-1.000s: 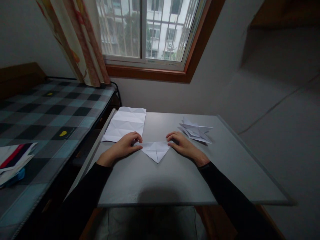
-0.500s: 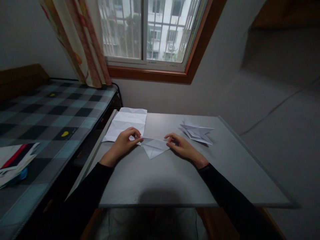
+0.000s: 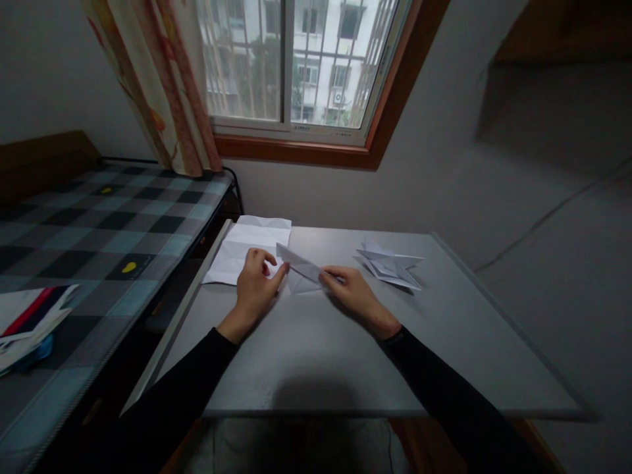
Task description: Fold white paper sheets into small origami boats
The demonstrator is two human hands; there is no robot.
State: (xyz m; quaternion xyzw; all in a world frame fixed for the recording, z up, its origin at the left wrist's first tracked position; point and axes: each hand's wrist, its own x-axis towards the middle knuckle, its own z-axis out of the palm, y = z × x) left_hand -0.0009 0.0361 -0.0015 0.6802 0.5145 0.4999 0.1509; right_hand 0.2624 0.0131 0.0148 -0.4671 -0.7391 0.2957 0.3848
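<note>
A folded white paper triangle [image 3: 302, 271] is lifted at its left end above the grey table [image 3: 345, 355]. My left hand [image 3: 255, 286] pinches its left corner, fingers curled. My right hand [image 3: 350, 293] presses and pinches its right corner against the table. The paper tilts, with its left tip raised and its right end low. Both arms wear black sleeves.
A creased, unfolded white sheet [image 3: 251, 247] lies at the table's far left corner. A pile of folded white paper shapes [image 3: 390, 264] sits far right of my hands. A bed with a checked cover [image 3: 93, 230] stands at left, with cloth items [image 3: 27, 326] on it. A window [image 3: 291, 66] and curtain [image 3: 162, 85] are behind.
The paper triangle lay flat pointing toward me; both hands have lifted and turned it, the left end rising. My hands moved slightly away from me and closer together.
</note>
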